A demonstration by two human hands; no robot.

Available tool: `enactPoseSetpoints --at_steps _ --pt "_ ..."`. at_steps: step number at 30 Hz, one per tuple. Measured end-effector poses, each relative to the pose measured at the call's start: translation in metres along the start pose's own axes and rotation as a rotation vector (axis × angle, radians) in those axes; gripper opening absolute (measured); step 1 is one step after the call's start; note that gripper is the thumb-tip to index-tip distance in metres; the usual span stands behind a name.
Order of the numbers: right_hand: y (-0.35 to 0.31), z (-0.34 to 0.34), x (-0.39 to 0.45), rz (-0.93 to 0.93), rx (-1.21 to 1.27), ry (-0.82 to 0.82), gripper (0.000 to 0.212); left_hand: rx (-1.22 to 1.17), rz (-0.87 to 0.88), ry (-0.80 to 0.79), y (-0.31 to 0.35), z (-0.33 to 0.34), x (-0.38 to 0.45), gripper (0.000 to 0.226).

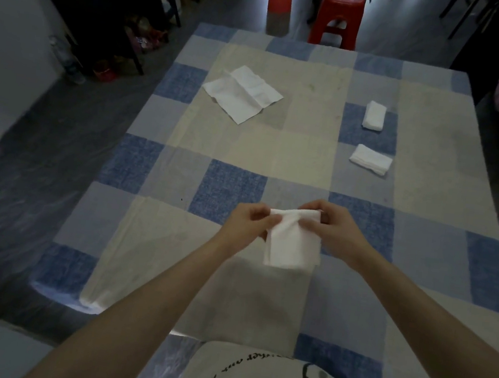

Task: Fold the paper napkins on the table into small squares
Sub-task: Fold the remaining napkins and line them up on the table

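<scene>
- Napkin in hand (293, 243): white paper, partly folded, held above the near middle of the table (420, 272), clear of the cloth; its lower part hangs down loose below my fingers.
- Left hand (248, 223): I pinch the napkin's upper left corner between thumb and fingers, with the other fingers curled in.
- Right hand (333, 227): I grip the upper right edge, thumb on the near face of the paper and fingers wrapped over the top.
- Both hands sit close together, with the top edge of the napkin stretched between them.
- Unfolded napkin (242, 95): lies flat and creased on the far left part of the table, well apart from my hands.
- Folded napkin, far (374, 115): a small thick rectangle on the far right side, on a blue check.
- Folded napkin, near (370, 159): a second small rectangle just in front of the first, not touching it.
- Tablecloth (230, 183): blue, grey and cream checks, covering the table.
- Red plastic stool (338, 14): stands on the floor beyond the far table edge.
</scene>
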State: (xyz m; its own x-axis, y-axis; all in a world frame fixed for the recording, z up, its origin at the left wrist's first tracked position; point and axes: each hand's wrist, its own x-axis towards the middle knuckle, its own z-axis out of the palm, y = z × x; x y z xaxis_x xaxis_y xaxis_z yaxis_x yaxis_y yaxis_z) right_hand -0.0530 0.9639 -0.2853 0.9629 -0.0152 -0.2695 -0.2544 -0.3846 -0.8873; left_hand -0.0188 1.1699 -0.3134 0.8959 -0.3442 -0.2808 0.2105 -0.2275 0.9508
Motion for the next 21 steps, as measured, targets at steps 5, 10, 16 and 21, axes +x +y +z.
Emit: enactPoseSetpoints --at_steps 5,10,16,21 --pt "0.037 0.017 0.005 0.196 -0.163 0.044 0.037 0.398 -0.15 0.114 -0.026 0.012 0.0 0.029" --pt "0.061 0.03 -0.013 0.029 -0.544 0.069 0.038 0.566 -0.091 0.115 -0.051 0.008 -0.014 0.007" --pt "0.063 0.047 -0.034 -0.118 -0.812 -0.158 0.029 0.683 0.031 0.09 -0.056 0.012 -0.019 0.008" --pt "0.061 0.049 -0.034 -0.145 -0.831 -0.142 0.017 0.717 0.209 -0.014 -0.055 0.016 -0.014 0.024"
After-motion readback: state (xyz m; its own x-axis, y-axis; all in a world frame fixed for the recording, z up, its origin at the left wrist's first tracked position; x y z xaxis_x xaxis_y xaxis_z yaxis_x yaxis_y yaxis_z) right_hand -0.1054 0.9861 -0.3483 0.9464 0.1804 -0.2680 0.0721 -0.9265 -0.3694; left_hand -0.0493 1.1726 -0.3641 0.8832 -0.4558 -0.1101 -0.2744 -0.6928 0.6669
